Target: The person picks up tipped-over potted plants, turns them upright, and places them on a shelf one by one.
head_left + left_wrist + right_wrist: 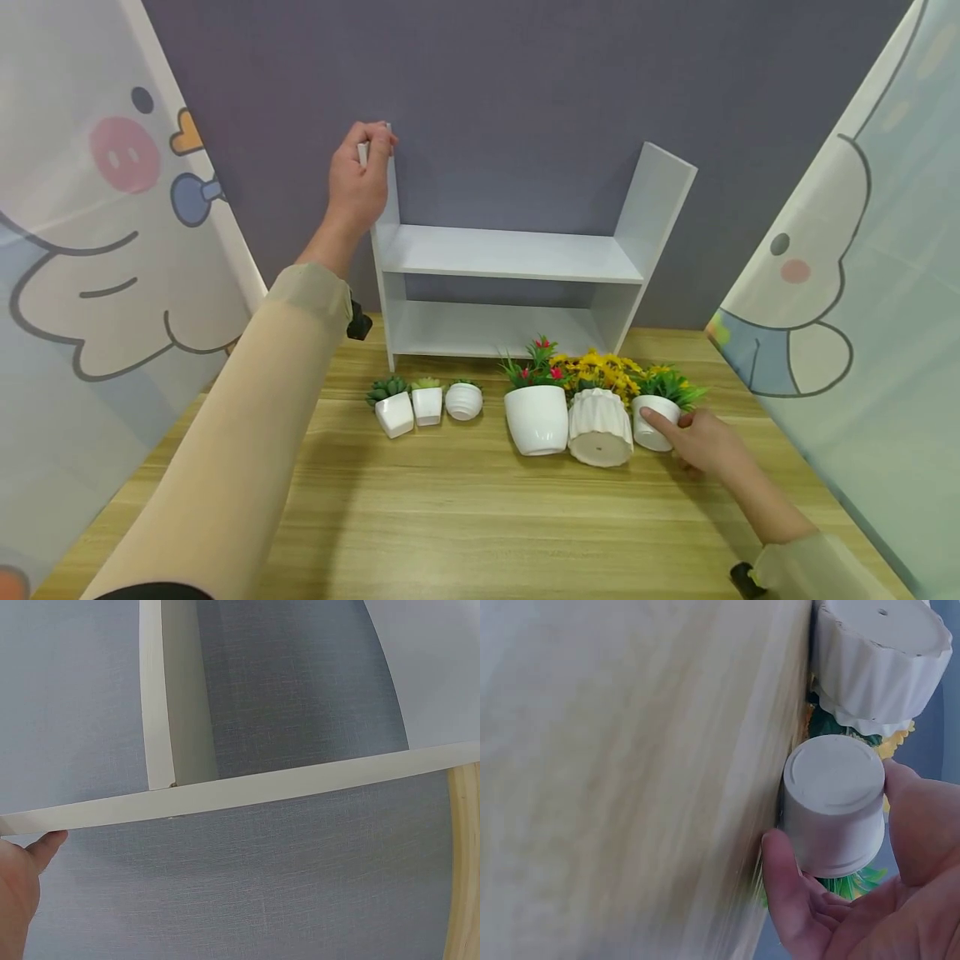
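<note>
My left hand (360, 179) grips the top of the left side panel of a white two-tier shelf (510, 252). In the left wrist view, part of that hand (19, 889) shows against the panel's long edge (225, 796). My right hand (708, 443) holds a small white potted plant (651, 423) with green leaves and yellow tips, at the right end of a row. The right wrist view shows thumb and fingers around its pot (834, 817), base toward the camera. Beside it lies a ribbed white pot (600, 427) with yellow flowers.
A larger white pot (537, 419) with red flowers lies left of the ribbed one. Further left are three small white succulent pots, including a round one (463, 402). All lie on the wooden table (465, 517) before the shelf. Cartoon-printed sheets (847, 333) flank both sides; a grey wall (517, 100) stands behind.
</note>
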### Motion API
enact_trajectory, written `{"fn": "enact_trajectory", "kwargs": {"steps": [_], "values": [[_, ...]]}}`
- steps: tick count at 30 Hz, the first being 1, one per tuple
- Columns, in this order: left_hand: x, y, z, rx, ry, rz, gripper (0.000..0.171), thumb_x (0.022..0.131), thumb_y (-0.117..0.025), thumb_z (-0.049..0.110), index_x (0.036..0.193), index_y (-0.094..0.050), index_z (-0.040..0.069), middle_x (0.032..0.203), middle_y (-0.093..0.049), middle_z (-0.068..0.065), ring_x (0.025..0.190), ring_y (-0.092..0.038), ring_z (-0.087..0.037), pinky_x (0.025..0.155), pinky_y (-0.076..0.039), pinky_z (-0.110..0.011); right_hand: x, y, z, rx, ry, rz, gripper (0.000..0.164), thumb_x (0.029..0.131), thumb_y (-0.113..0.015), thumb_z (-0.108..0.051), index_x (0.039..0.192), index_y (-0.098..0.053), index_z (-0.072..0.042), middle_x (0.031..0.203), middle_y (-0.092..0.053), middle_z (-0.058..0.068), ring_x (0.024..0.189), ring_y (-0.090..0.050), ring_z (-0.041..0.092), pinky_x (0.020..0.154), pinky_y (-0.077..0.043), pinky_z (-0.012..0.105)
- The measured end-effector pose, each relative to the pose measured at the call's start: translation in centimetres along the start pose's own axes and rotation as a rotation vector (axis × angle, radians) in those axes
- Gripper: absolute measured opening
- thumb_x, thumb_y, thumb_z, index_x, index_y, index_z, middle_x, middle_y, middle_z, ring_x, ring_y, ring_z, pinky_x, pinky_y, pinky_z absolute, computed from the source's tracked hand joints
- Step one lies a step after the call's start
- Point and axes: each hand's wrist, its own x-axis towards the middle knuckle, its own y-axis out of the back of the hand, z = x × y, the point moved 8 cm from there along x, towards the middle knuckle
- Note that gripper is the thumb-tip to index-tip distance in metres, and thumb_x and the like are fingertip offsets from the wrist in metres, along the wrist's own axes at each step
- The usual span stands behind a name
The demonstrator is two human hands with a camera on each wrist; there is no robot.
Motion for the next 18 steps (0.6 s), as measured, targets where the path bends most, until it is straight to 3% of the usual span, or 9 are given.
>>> {"fn": "enact_trajectory", "kwargs": {"steps": [8, 14, 18], "values": [[-0.01, -0.19, 0.13, -0.007, -0.006, -0.002, 0.025, 0.116, -0.052, 0.034, 0.093, -0.059, 0.026, 0.148, -0.066, -0.013, 0.151, -0.052, -0.005, 0.119, -0.041, -0.021, 0.28, -0.06, 0.48, 0.242, -0.028, -0.030, 0.082, 0.104, -0.063, -0.068, 0.121, -0.061, 0.012, 0.100, -0.075, 0.017, 0.072, -0.078, 0.016, 0.070, -0.065, 0.033], [-0.05, -0.18, 0.18, 0.004, -0.005, -0.003, 0.025, 0.116, -0.051, 0.034, 0.097, -0.061, 0.022, 0.149, -0.066, -0.012, 0.151, -0.051, -0.005, 0.119, -0.042, -0.021, 0.09, -0.12, 0.52, 0.288, -0.029, -0.016, 0.077, 0.105, -0.066, -0.062, 0.125, -0.065, 0.013, 0.110, -0.074, 0.020, 0.079, -0.076, 0.012, 0.074, -0.063, 0.030], [-0.06, -0.13, 0.19, 0.008, -0.010, -0.002, 0.025, 0.116, -0.052, 0.033, 0.097, -0.061, 0.020, 0.149, -0.066, -0.012, 0.151, -0.052, -0.005, 0.119, -0.041, -0.022, -0.18, -0.07, 0.40, 0.309, -0.021, -0.001, 0.072, 0.105, -0.069, -0.058, 0.122, -0.065, 0.012, 0.104, -0.077, 0.015, 0.081, -0.075, 0.011, 0.073, -0.061, 0.028]]}}
